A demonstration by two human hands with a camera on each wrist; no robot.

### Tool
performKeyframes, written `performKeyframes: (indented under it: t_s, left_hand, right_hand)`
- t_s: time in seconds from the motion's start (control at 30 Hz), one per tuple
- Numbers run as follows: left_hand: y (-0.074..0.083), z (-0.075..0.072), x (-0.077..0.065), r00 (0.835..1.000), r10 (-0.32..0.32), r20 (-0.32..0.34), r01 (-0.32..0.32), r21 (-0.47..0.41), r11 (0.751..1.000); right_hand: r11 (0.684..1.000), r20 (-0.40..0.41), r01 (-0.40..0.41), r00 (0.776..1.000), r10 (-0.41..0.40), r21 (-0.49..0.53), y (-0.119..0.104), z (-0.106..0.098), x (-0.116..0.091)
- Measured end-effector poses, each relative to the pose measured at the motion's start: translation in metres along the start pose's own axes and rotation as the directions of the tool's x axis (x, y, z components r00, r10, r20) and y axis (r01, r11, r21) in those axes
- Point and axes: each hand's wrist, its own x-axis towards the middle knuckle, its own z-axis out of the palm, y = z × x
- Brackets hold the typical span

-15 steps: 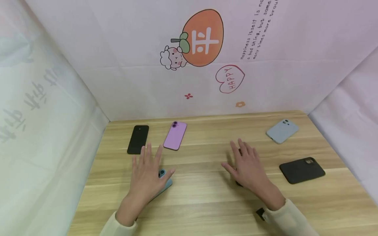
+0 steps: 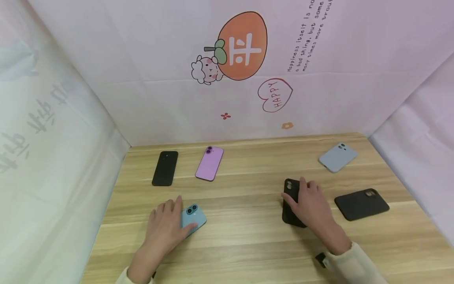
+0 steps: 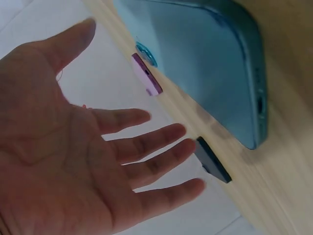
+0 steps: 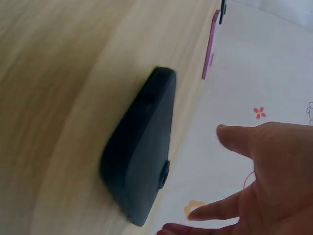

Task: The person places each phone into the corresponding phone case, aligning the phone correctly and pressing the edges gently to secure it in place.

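Observation:
A blue phone (image 2: pixel 196 219) with two camera lenses lies tilted on the wooden table at the left. Over its lower left part is my left hand (image 2: pixel 161 230), which hides that part; its thumb overlaps the near edge. In the left wrist view, the fingers stand loosely extended above the phone. On the right, a black phone case (image 2: pixel 290 211) with a camera window lies upright under my right hand (image 2: pixel 313 207). Its right side is covered by that hand, the thumb reaching across toward its left edge. The right wrist view has the right fingers extended, apart from the case.
Behind the left hand lie a black phone (image 2: pixel 165 169) and a purple phone (image 2: pixel 210 163). A light blue phone (image 2: pixel 337 157) is at the back right, with another black case (image 2: pixel 361 204) nearer. White printed cloth (image 2: pixel 159 114) hangs behind and beside the table (image 2: pixel 244 244).
Both hands have come down and back toward the person, the left also leftward, the right rightward. More of the blue phone and the black case now shows. The fingers are less spread.

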Motion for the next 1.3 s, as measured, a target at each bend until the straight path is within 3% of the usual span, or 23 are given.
performKeyframes:
  t_s: [0.27, 0.47, 0.63, 0.83, 0.93, 1.1, 1.3]
  left_hand:
    - [-0.007, 0.007, -0.007, 0.997, -0.029, 0.078, 0.03, -0.005, 1.0]
    - [-0.005, 0.009, -0.007, 0.997, -0.023, 0.074, 0.023, 0.002, 1.0]
    - [-0.003, 0.008, -0.006, 0.998, -0.017, 0.058, 0.017, -0.002, 1.0]
    - [-0.001, 0.008, -0.005, 0.999, -0.026, 0.045, 0.026, -0.003, 1.0]
    - [-0.001, 0.008, -0.004, 0.999, -0.03, 0.04, 0.03, -0.007, 1.0]
    - [-0.002, 0.01, -0.004, 0.998, -0.049, 0.036, 0.05, -0.021, 0.999]
    - [-0.003, 0.014, -0.005, 0.996, -0.092, 0.001, 0.092, -0.067, 0.994]
  right_hand:
    - [0.998, 0.07, -0.057, 0.996, 0.059, -0.037, 0.01, 0.006, -0.005]
    - [0.997, 0.03, -0.048, 0.998, 0.05, -0.052, 0.011, 0.014, -0.004]
    - [0.995, 0.07, -0.095, 0.993, 0.098, -0.039, 0.008, 0.019, 0.0]
    - [0.995, 0.059, -0.079, 0.995, 0.082, -0.059, 0.007, 0.021, 0.003]
    - [0.996, 0.116, -0.085, 0.989, 0.088, -0.029, 0.008, 0.019, 0.005]
    - [0.988, 0.245, -0.143, 0.961, 0.126, 0.053, 0.011, 0.012, 0.011]
    - [0.983, 0.282, -0.155, 0.952, 0.12, 0.103, 0.014, 0.008, 0.014]
